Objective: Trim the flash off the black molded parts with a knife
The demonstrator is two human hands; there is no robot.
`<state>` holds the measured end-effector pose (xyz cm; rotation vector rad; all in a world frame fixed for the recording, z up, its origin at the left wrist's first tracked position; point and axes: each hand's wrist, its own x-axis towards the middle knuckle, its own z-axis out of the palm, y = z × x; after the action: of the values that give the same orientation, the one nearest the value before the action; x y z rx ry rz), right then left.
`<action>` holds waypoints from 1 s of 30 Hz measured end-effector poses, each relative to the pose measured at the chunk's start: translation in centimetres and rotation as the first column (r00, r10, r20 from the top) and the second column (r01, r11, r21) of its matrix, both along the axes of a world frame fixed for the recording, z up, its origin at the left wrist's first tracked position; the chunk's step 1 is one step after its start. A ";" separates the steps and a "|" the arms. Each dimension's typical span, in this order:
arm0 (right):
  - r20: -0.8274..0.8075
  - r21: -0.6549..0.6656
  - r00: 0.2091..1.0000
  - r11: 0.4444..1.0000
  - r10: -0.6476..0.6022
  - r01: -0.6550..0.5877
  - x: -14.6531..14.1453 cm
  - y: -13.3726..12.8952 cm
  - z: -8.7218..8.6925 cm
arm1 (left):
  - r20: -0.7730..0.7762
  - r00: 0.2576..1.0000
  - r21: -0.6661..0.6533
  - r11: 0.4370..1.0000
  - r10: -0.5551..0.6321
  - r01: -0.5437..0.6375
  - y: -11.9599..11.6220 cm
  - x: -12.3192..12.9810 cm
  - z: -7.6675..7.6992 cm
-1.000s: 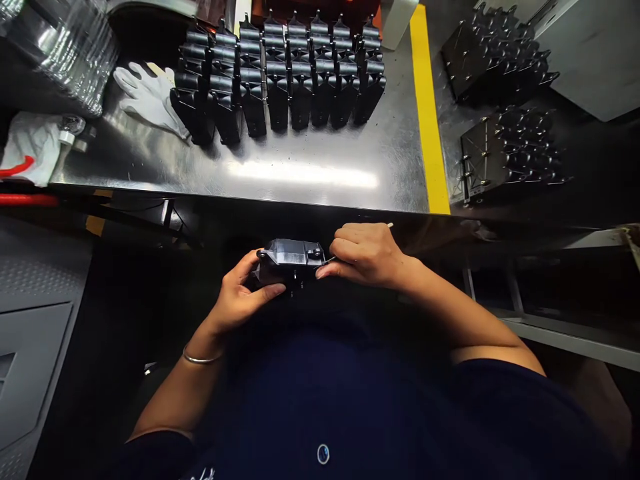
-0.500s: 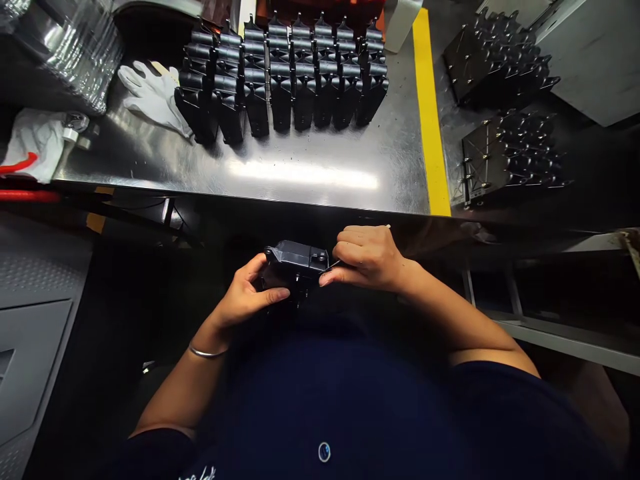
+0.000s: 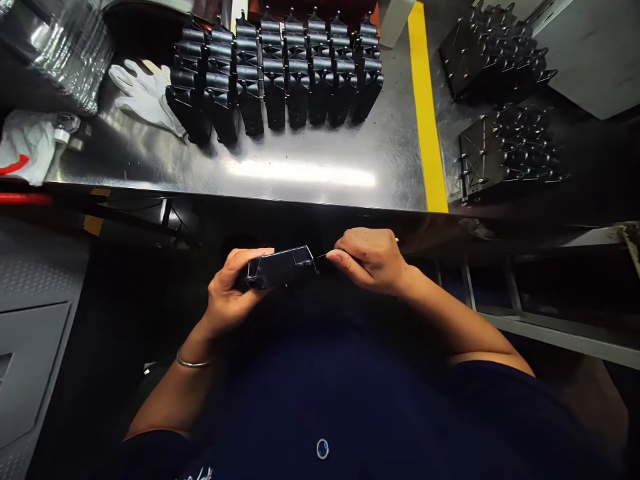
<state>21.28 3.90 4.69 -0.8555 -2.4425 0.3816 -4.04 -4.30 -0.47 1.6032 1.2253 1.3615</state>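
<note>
My left hand (image 3: 227, 293) is closed around one end of a black molded plastic part (image 3: 280, 268), held in front of my body below the table edge. The part is tilted, with a flat dark face and bright edges showing. My right hand (image 3: 373, 260) is closed in a pinch on a thin pointed tool (image 3: 321, 257). Its slim tip reaches toward the part's right end; whether it touches I cannot tell. A pale end of the tool shows behind the knuckles, and most of its length is hidden by the fingers.
On the metal table (image 3: 300, 153) stands a row of several black molded parts (image 3: 273, 80). White gloves (image 3: 145, 93) lie left of them. Yellow tape (image 3: 427, 107) runs along the right, with two stacks of black parts (image 3: 483, 150) beyond. A grey cabinet (image 3: 35, 347) stands at lower left.
My left hand has turned the black part over, so a flatter face shows, and shifted slightly left. My right hand has drawn the tool a little away from the part.
</note>
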 end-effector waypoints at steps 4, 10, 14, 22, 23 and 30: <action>0.033 0.023 0.999 1.000 -0.020 0.019 -0.2 -0.2 -0.3 | -0.043 0.999 0.056 0.998 -0.026 0.028 -0.2 0.0 -0.1; 0.049 -0.152 0.998 0.988 -0.029 0.036 -0.1 0.4 -0.7 | -0.090 0.990 0.165 0.979 -0.109 0.123 -0.3 0.3 0.4; -0.087 -0.431 0.983 0.884 0.160 -0.182 0.3 0.5 0.1 | -0.138 0.983 0.235 0.960 -0.120 0.150 0.1 0.4 0.7; -0.234 -0.393 0.924 0.840 0.301 -0.374 0.3 0.5 0.6 | 0.041 0.993 -0.069 0.992 -0.107 0.109 0.2 -0.1 0.3; -0.234 -0.305 0.927 0.883 0.293 -0.357 0.0 0.6 0.6 | 0.116 0.988 -0.181 0.976 -0.103 0.123 0.3 -0.2 0.3; -0.010 0.050 0.935 0.934 0.354 -0.353 -1.9 1.4 1.4 | 0.524 0.828 -0.450 0.761 -0.198 0.467 0.9 0.1 -0.3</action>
<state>19.39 5.34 6.05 -0.3850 -2.5765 0.4548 -3.95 -3.41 -0.80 0.9504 0.8718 0.9291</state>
